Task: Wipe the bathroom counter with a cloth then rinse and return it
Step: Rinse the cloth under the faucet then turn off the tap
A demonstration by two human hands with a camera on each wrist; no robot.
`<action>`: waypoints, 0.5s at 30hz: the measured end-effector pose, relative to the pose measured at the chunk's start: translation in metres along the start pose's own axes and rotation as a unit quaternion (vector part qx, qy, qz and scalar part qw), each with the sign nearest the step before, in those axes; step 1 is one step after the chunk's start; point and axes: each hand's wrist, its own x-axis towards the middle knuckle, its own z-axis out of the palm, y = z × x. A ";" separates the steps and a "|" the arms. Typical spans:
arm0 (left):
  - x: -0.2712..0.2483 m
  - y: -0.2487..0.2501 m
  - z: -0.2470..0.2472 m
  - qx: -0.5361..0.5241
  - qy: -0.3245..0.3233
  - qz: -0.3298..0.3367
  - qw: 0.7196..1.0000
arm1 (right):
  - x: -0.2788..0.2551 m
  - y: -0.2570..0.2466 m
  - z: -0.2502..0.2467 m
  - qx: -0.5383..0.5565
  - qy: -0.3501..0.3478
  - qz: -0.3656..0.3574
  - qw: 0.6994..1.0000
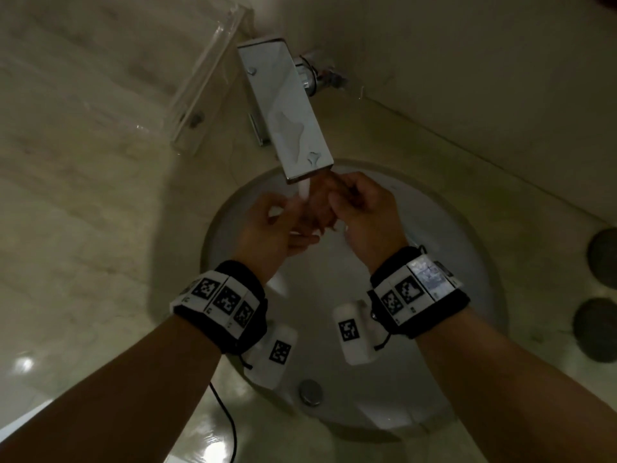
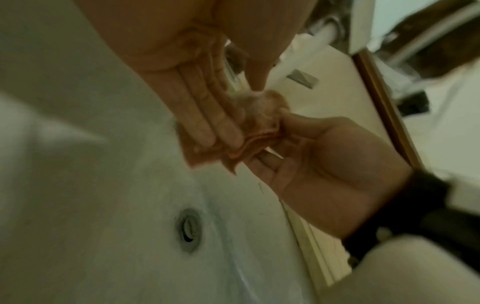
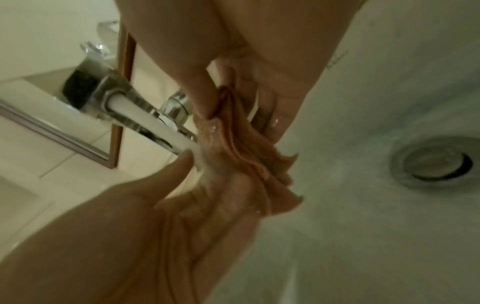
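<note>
A wet, folded orange cloth (image 1: 319, 212) hangs bunched between both hands over the white sink basin (image 1: 434, 262). Water (image 1: 304, 190) runs from the flat chrome faucet (image 1: 287, 108) onto its upper edge. My left hand (image 1: 290, 222) pinches the cloth (image 2: 259, 125) between thumb and straight fingers (image 2: 207, 131). From the other side, my right hand (image 1: 340, 208) pinches the cloth (image 3: 233, 156) between thumb and fingers (image 3: 272, 117). The stream (image 3: 155, 121) hits the cloth just beside my left thumb. Most of the cloth is hidden by the hands in the head view.
The drain plug (image 1: 310, 390) sits at the basin's near side. A clear acrylic holder (image 1: 207, 85) stands left of the faucet on the marble counter (image 1: 83, 195). Two dark round objects (image 1: 601, 259) lie on the counter at the right edge. A black cable (image 1: 227, 419) hangs near my left forearm.
</note>
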 end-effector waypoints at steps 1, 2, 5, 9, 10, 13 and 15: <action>0.002 -0.001 0.000 -0.007 -0.004 -0.031 0.999 | -0.001 -0.001 0.000 0.005 -0.020 -0.007 1.000; 0.003 -0.001 -0.002 -0.024 -0.010 -0.058 0.998 | -0.002 -0.002 0.001 -0.012 -0.046 -0.013 0.999; 0.005 0.003 -0.004 -0.086 -0.019 -0.071 0.994 | -0.011 0.001 0.001 -0.082 -0.125 -0.028 0.988; 0.006 -0.003 -0.004 -0.053 -0.026 -0.055 0.997 | -0.015 0.004 -0.006 -0.111 -0.180 -0.047 0.976; 0.007 -0.005 -0.004 -0.043 -0.035 -0.049 0.997 | -0.013 0.005 -0.008 -0.107 -0.183 -0.044 0.976; 0.008 -0.005 -0.003 0.000 -0.047 -0.020 0.999 | -0.007 0.009 -0.008 -0.162 -0.116 -0.059 0.978; 0.009 -0.002 -0.001 0.002 -0.052 -0.016 0.999 | -0.002 0.015 -0.004 -0.215 -0.060 -0.043 0.974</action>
